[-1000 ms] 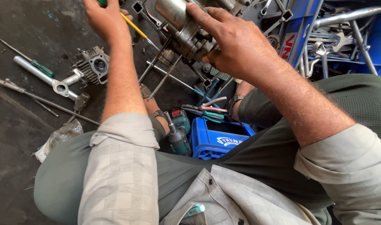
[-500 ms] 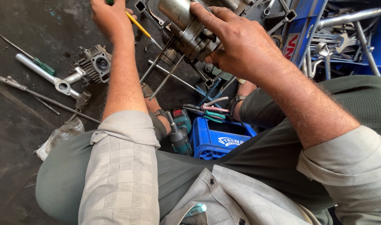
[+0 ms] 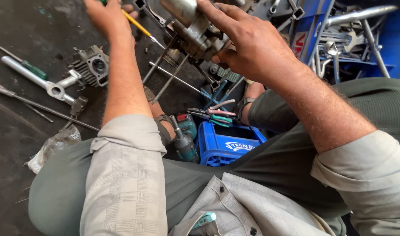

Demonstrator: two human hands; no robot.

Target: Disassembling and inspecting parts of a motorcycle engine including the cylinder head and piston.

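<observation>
A: Head view, item one?
B: Grey metal engine part (image 3: 195,28), top centre, raised off the floor. Right hand (image 3: 252,48) clamps over it, fingers curled, steadying it.

A: Item two?
B: Left hand (image 3: 106,17) closed round a yellow-shafted screwdriver (image 3: 141,28), tip angled toward the part.

A: Surface, surroundings?
B: Dark oily floor (image 3: 16,131). Finned cylinder (image 3: 88,65), blue crate (image 3: 228,144), cordless driver (image 3: 184,135), all nearby.

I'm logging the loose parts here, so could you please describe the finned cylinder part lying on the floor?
The finned cylinder part is grey, dull metal with stacked cooling fins and a round dark bore facing up. It lies tilted on the dark floor, left of the left forearm, apart from both hands. A silver socket wrench lies against its lower side.
</observation>
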